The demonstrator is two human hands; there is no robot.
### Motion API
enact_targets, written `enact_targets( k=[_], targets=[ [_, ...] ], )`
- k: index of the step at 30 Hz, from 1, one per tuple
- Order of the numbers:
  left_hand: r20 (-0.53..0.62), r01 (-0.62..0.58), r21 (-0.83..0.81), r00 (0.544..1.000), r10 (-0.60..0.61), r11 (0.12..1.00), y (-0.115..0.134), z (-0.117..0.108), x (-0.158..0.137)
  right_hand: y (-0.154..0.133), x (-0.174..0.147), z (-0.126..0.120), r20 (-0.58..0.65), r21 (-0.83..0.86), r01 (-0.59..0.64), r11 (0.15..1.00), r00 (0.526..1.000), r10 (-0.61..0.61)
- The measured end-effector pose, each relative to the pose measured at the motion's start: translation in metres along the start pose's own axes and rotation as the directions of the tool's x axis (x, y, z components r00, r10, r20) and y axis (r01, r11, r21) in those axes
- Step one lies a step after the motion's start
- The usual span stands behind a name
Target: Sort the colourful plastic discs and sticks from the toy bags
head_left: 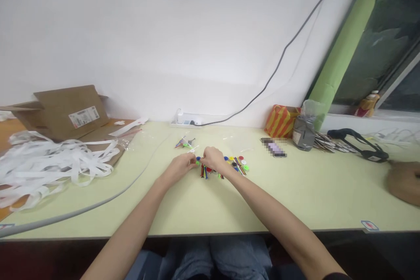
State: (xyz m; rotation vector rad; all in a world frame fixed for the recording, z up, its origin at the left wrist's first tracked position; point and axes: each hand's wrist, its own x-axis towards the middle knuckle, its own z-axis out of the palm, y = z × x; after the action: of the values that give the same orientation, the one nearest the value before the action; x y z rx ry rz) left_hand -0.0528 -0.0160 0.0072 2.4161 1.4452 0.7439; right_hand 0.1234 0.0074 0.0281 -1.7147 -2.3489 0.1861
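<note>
Both hands work close together over a spread of small coloured discs (243, 162) and thin sticks (204, 173) near the middle of the table (295, 201). The left hand (182, 164) comes in from the left, its thumb and fingers bent toward each other right beside a small green piece (197, 163) and a blue one (198, 158); whether they grasp either, I cannot tell. The right hand (212, 157) is curled, knuckles up, just over the sticks, with its fingertips mostly hidden, so I cannot tell whether it holds anything. Red, yellow, white, black, blue and green discs lie to the right of that hand, partly behind its wrist, with a few sticks slanting among them. Beyond the left hand sits a smaller pile (184, 142) of coloured bits, apart from the main spread. A power strip (186, 124) stands against the wall (164, 43), and a dark wire (285, 48) runs up from it to the right. On the left, white straps (65, 162) lie heaped in front of an open box (72, 113), and a grey cable (98, 204) curves across the table. On the right are a striped bag (278, 121), a grey pouch (303, 133), a blurred-out phone (273, 147) and a brown roll (403, 179).
</note>
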Motion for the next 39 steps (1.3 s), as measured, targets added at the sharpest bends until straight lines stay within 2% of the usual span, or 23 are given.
enact_targets(
  k=[7,19,24,28,32,35,39],
  targets=[
    [0.010,-0.015,0.004,1.000,0.015,1.000,-0.002,0.001,0.002,-0.001,0.001,0.002,0.034,-0.041,-0.014,0.999,0.999,0.016],
    [0.009,-0.020,-0.043,1.000,0.020,0.999,-0.002,0.002,0.004,0.000,-0.007,-0.001,-0.031,0.026,0.020,0.999,0.999,-0.019],
    [0.009,-0.012,-0.031,1.000,0.012,0.999,0.004,-0.001,0.003,0.009,-0.019,-0.010,-0.135,0.100,0.045,0.994,0.990,-0.031],
    [-0.020,-0.030,0.003,0.999,0.030,1.000,0.011,-0.004,0.002,0.039,-0.038,-0.014,-0.310,0.253,0.053,0.966,0.950,0.029],
    [-0.035,-0.077,-0.017,0.996,0.077,0.997,0.017,-0.003,0.002,0.082,-0.051,-0.012,-0.473,0.474,0.064,0.878,0.860,0.193],
    [0.020,-0.085,0.015,0.996,0.085,0.996,0.020,-0.001,0.002,0.104,-0.055,-0.008,-0.521,0.563,0.071,0.823,0.804,0.286],
    [0.054,-0.100,0.045,0.994,0.097,0.994,0.020,0.002,0.002,0.108,-0.055,-0.005,-0.520,0.575,0.080,0.815,0.804,0.288]
  ],
)
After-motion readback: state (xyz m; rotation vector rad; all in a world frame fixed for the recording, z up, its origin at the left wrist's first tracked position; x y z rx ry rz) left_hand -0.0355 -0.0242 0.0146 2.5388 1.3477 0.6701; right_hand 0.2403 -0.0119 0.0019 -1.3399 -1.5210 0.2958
